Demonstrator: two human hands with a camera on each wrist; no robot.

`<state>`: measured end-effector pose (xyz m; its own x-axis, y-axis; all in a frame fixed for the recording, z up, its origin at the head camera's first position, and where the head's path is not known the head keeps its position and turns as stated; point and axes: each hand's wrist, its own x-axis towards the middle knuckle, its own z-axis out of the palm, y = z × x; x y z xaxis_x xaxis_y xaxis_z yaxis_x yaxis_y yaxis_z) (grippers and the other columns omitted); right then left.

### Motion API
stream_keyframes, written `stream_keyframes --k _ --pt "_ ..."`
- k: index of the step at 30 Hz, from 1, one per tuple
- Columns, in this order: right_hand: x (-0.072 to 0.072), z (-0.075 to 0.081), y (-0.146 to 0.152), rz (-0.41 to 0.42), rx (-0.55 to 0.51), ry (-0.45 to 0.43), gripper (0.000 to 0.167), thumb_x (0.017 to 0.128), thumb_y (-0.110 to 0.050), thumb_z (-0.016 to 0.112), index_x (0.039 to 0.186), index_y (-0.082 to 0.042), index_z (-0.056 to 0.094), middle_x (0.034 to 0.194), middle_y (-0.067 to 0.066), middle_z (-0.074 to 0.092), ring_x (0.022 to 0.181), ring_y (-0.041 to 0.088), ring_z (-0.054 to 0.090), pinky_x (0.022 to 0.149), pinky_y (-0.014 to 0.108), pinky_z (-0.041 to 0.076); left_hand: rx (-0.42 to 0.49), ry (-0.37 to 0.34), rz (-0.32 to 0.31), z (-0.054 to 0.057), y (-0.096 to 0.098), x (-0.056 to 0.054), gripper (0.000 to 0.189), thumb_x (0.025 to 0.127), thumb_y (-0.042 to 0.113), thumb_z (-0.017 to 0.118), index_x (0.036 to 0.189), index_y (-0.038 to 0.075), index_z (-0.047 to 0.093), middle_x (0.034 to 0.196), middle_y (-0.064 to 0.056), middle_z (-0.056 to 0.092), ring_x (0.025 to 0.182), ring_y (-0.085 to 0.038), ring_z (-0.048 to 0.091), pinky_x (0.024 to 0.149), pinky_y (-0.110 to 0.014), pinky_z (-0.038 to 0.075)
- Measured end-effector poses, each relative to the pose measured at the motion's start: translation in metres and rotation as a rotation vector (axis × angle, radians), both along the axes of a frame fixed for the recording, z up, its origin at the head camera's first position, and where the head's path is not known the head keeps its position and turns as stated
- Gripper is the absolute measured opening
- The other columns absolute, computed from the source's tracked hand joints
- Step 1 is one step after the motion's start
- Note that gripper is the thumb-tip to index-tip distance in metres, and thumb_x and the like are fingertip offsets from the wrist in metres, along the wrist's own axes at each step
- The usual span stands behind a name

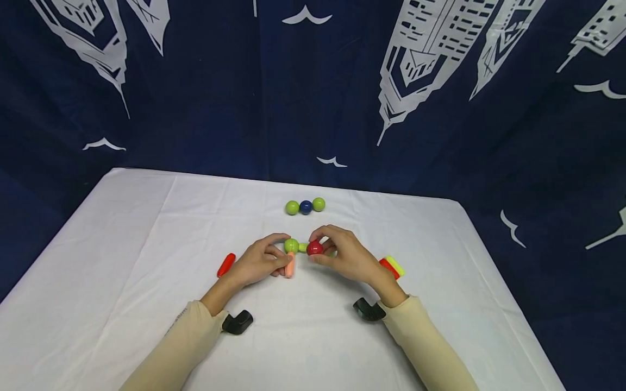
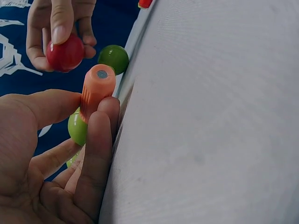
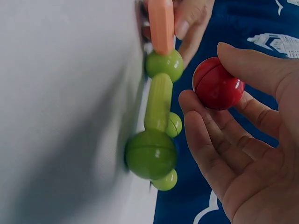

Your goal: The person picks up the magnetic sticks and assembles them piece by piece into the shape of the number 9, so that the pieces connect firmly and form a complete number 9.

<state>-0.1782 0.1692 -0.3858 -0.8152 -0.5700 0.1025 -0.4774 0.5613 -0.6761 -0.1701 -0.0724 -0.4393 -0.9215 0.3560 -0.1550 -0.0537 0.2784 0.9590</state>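
My left hand (image 1: 259, 262) pinches a peach-coloured ribbed rod (image 2: 97, 91) between thumb and fingers; a metal disc shows in its end. The rod's other end meets a green ball (image 3: 164, 65). From that ball a yellow-green rod (image 3: 159, 102) runs to a second green ball (image 3: 152, 155), which lies mostly behind my right hand (image 1: 348, 254) in the head view. Thumb and fingers of the right hand hold a red ball (image 3: 218, 84) above the tabletop. In the right wrist view it is apart from the joined pieces.
Farther back on the white-covered table (image 1: 146, 244), a dark blue ball (image 1: 305, 207) sits between two green balls (image 1: 292, 207). A red rod (image 1: 226, 265) lies beside the left wrist. Near the right wrist are another red rod (image 1: 389, 268) and a yellow one (image 1: 395, 265).
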Motion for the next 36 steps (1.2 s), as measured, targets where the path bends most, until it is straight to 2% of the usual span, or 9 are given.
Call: stream_keyframes --k 7,12,15,19,22,26,31,36 --pt "0.010 -0.005 -0.007 0.073 0.014 0.007 0.032 0.087 -0.020 0.079 0.114 -0.010 0.065 0.103 -0.002 0.067 0.088 0.014 0.067 0.082 0.038 0.057 0.010 0.015 -0.017 0.001 -0.001 0.001 0.057 0.094 0.017 0.071 0.145 0.008 0.048 0.094 -0.008 0.073 0.071 -0.014 0.069 0.068 -0.027 0.057" --pt "0.014 -0.008 -0.013 0.103 0.039 0.027 0.029 0.086 -0.020 0.080 0.110 -0.013 0.067 0.100 -0.006 0.067 0.088 0.010 0.064 0.079 0.034 0.056 0.018 0.017 -0.018 0.002 -0.001 0.002 0.059 0.093 0.017 0.072 0.146 0.007 0.047 0.097 -0.010 0.073 0.074 -0.014 0.070 0.070 -0.028 0.057" --pt "0.017 -0.011 -0.016 0.110 0.066 0.048 0.029 0.086 -0.024 0.081 0.109 -0.016 0.067 0.098 -0.010 0.068 0.087 0.006 0.063 0.085 0.031 0.051 0.017 0.019 -0.020 0.002 -0.001 0.002 0.059 0.093 0.016 0.071 0.146 0.007 0.046 0.099 -0.010 0.073 0.075 -0.014 0.070 0.072 -0.028 0.057" --pt "0.021 -0.013 -0.021 0.119 0.074 0.048 0.030 0.084 -0.025 0.082 0.110 -0.017 0.068 0.098 -0.014 0.068 0.088 0.004 0.064 0.091 0.034 0.043 0.016 0.024 -0.020 0.001 -0.002 0.002 0.058 0.093 0.014 0.069 0.146 0.006 0.046 0.100 -0.010 0.073 0.075 -0.013 0.069 0.073 -0.027 0.056" --pt "0.024 -0.013 -0.024 0.144 0.051 0.010 0.030 0.085 -0.021 0.082 0.111 -0.014 0.068 0.100 -0.012 0.067 0.090 0.006 0.064 0.091 0.029 0.048 0.014 0.028 -0.026 0.000 -0.003 0.002 0.057 0.093 0.012 0.068 0.145 0.006 0.046 0.100 -0.011 0.073 0.075 -0.013 0.069 0.074 -0.026 0.055" --pt "0.027 -0.014 -0.028 0.164 0.015 -0.039 0.031 0.084 -0.017 0.082 0.111 -0.011 0.067 0.101 -0.008 0.066 0.092 0.009 0.063 0.080 0.027 0.057 0.015 0.036 -0.036 0.001 -0.004 0.001 0.056 0.093 0.010 0.067 0.145 0.005 0.045 0.100 -0.012 0.073 0.076 -0.013 0.070 0.075 -0.027 0.056" --pt "0.030 -0.015 -0.032 0.181 0.011 -0.078 0.032 0.085 -0.017 0.082 0.111 -0.010 0.066 0.103 -0.006 0.065 0.091 0.009 0.064 0.081 0.026 0.057 0.011 0.043 -0.035 0.002 -0.004 0.002 0.055 0.094 0.010 0.066 0.145 0.004 0.046 0.102 -0.013 0.073 0.079 -0.015 0.071 0.078 -0.031 0.057" --pt "0.032 -0.017 -0.034 0.173 0.053 -0.073 0.032 0.084 -0.018 0.083 0.110 -0.012 0.065 0.105 -0.005 0.064 0.090 0.008 0.064 0.081 0.024 0.057 0.009 0.055 -0.039 0.003 -0.004 0.003 0.056 0.094 0.013 0.067 0.146 0.003 0.045 0.102 -0.013 0.073 0.081 -0.017 0.072 0.079 -0.030 0.057"
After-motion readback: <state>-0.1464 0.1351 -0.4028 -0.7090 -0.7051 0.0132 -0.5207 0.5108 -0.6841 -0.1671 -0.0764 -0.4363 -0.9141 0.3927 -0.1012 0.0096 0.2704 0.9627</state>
